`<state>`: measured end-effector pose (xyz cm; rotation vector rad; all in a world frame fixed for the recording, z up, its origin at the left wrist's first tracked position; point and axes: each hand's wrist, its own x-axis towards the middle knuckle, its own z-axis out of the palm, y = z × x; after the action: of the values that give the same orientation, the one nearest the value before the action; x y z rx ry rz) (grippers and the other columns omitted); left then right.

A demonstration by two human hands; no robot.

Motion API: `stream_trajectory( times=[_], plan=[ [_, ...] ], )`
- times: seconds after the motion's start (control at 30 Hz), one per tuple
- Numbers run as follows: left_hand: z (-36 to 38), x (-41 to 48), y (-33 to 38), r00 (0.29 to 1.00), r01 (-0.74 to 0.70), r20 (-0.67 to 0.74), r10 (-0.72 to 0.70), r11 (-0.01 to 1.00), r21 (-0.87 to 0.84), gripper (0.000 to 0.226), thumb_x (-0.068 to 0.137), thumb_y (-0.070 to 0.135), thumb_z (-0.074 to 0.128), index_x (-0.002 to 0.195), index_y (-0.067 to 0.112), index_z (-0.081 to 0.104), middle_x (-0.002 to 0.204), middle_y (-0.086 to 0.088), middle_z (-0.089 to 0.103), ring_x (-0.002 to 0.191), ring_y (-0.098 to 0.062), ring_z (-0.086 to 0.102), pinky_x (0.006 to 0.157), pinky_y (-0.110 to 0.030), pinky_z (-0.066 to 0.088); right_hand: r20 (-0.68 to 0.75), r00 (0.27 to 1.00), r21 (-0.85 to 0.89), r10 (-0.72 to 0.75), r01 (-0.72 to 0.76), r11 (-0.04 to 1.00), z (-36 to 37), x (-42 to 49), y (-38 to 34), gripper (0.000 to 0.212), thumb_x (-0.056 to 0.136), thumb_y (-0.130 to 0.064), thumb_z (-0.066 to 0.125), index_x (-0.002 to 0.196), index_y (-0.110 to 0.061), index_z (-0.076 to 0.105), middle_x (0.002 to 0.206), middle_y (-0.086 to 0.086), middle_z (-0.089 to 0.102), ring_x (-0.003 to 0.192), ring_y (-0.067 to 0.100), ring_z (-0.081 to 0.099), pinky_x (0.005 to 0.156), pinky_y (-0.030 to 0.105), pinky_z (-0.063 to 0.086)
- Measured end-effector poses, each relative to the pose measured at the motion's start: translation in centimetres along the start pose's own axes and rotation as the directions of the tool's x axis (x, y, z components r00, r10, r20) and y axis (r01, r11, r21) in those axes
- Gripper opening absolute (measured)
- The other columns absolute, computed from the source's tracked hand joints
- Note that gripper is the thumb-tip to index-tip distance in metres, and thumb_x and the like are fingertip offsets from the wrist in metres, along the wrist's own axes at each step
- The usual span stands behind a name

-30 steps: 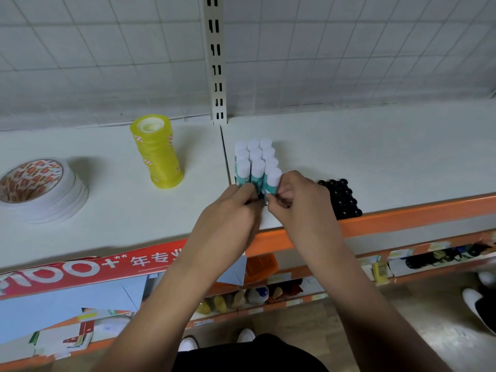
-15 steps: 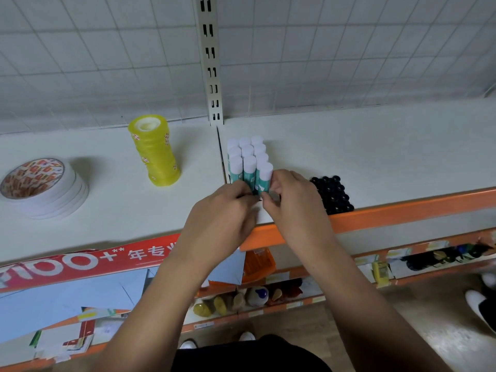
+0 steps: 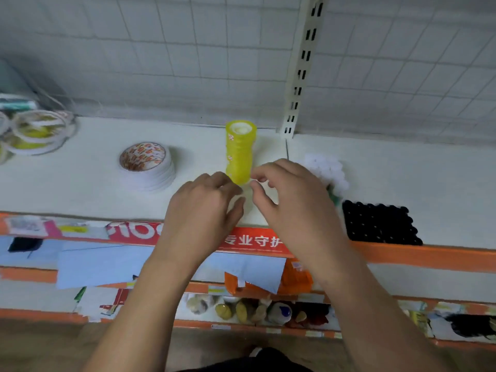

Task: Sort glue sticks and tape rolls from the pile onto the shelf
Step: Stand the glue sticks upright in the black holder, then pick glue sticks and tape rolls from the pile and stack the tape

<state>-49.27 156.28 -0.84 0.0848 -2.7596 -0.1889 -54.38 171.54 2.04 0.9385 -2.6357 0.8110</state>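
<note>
A tall yellow stack of tape rolls stands upright on the white shelf. My left hand and my right hand hover just in front of its base, fingers curled and apart, holding nothing. A cluster of white-capped glue sticks stands right of my right hand, partly hidden by it and blurred. A low stack of white tape rolls with a patterned top sits further left. More tape rolls lie in a pile at the far left.
A block of black-capped items sits at the shelf's front edge on the right. A white slotted upright divides the back grid wall. The orange shelf lip carries a red label; lower shelves hold papers and small bottles.
Both hands have left the glue sticks and moved left, in front of the yellow tape stack. The view has swung left, bringing the pile of tape rolls into sight.
</note>
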Motion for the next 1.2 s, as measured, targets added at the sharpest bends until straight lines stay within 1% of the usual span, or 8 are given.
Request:
stream_trajectory(
  times=[0.13, 0.23, 0.37, 0.5, 0.6, 0.8, 1.03, 1.2],
  plan=[
    [-2.5, -3.3, -6.9, 0.976, 0.216, -0.035, -0.213, 0.973, 0.077, 0.025, 0.090, 0.037, 0.060, 0.105, 0.021, 0.072, 0.099, 0.001, 0.068, 0.087, -0.027, 0.064, 0.068, -0.034, 0.047, 0.092, 0.986, 0.006, -0.142, 0.142, 0.990, 4.1, 2.6, -5.9, 0.029, 0.100, -0.031, 0.048, 0.123, -0.020, 0.062, 0.114, -0.001, 0.065, 0.107, 0.022, 0.057, 0.090, 0.036, 0.045],
    [-4.4, -6.1, -12.4, 0.944, 0.329, -0.014, -0.329, 0.940, 0.092, 0.037, 0.094, 0.042, 0.052, 0.122, 0.022, 0.064, 0.120, 0.000, 0.064, 0.106, -0.027, 0.060, 0.082, -0.039, 0.048, 0.117, 0.962, 0.037, -0.248, 0.245, 0.969, 7.9, 4.3, -11.1, 0.035, 0.101, -0.030, 0.044, 0.132, -0.019, 0.057, 0.126, 0.001, 0.063, 0.116, 0.025, 0.055, 0.096, 0.040, 0.045],
    [-6.8, -10.2, -19.6, 0.892, 0.451, -0.029, -0.451, 0.885, 0.120, 0.048, 0.096, 0.046, 0.046, 0.140, 0.026, 0.050, 0.148, -0.001, 0.045, 0.134, -0.023, 0.042, 0.103, -0.040, 0.040, 0.209, 0.919, -0.018, -0.335, 0.347, 0.938, 13.6, 5.6, -17.8, 0.045, 0.104, -0.036, 0.032, 0.148, -0.027, 0.037, 0.155, -0.003, 0.034, 0.143, 0.025, 0.028, 0.116, 0.044, 0.025],
    [-8.7, -14.1, -26.0, 0.849, 0.521, -0.031, -0.527, 0.826, 0.215, 0.056, 0.098, 0.049, 0.040, 0.150, 0.030, 0.032, 0.159, -0.002, 0.026, 0.144, -0.026, 0.026, 0.110, -0.044, 0.030, 0.290, 0.884, -0.041, -0.367, 0.395, 0.918, 18.8, 6.4, -23.7, 0.051, 0.103, -0.045, 0.026, 0.153, -0.037, 0.016, 0.163, -0.007, 0.009, 0.151, 0.026, 0.004, 0.120, 0.049, 0.012],
    [-9.8, -16.2, -30.0, 0.822, 0.561, -0.034, -0.568, 0.800, 0.214, 0.061, 0.097, 0.054, 0.036, 0.152, 0.031, 0.024, 0.161, -0.003, 0.019, 0.147, -0.029, 0.020, 0.113, -0.047, 0.026, 0.291, 0.886, -0.011, -0.360, 0.380, 0.925, 21.6, 7.0, -27.5, 0.055, 0.101, -0.052, 0.029, 0.152, -0.036, 0.018, 0.162, -0.005, 0.017, 0.149, 0.026, 0.011, 0.118, 0.048, 0.020],
    [-11.5, -17.9, -35.5, 0.810, 0.583, -0.075, -0.581, 0.785, 0.210, 0.058, 0.097, 0.049, 0.040, 0.149, 0.026, 0.032, 0.155, -0.005, 0.033, 0.142, -0.029, 0.028, 0.110, -0.044, 0.030, 0.167, 0.927, 0.032, -0.335, 0.334, 0.942, 25.4, 8.4, -33.1, 0.048, 0.096, -0.041, 0.049, 0.142, -0.025, 0.045, 0.140, -0.003, 0.050, 0.128, 0.022, 0.044, 0.099, 0.041, 0.044],
    [-11.7, -16.9, -39.7, 0.821, 0.570, -0.147, -0.551, 0.794, 0.211, 0.044, 0.095, 0.043, 0.043, 0.132, 0.023, 0.052, 0.129, 0.000, 0.053, 0.117, -0.025, 0.050, 0.091, -0.037, 0.043, 0.120, 0.926, 0.066, -0.357, 0.351, 0.934, 28.4, 11.2, -35.8, 0.046, 0.092, -0.037, 0.056, 0.136, -0.024, 0.051, 0.132, -0.003, 0.054, 0.121, 0.021, 0.048, 0.092, 0.037, 0.047],
    [-11.8, -14.4, -43.1, 0.832, 0.554, -0.165, -0.529, 0.804, 0.215, 0.043, 0.093, 0.039, 0.050, 0.132, 0.021, 0.052, 0.130, -0.002, 0.051, 0.119, -0.026, 0.048, 0.091, -0.038, 0.042, 0.134, 0.914, 0.085, -0.383, 0.374, 0.924, 30.1, 15.1, -37.3, 0.055, 0.089, -0.043, 0.057, 0.140, -0.025, 0.047, 0.139, -0.003, 0.049, 0.129, 0.021, 0.043, 0.102, 0.039, 0.043]
  ],
)
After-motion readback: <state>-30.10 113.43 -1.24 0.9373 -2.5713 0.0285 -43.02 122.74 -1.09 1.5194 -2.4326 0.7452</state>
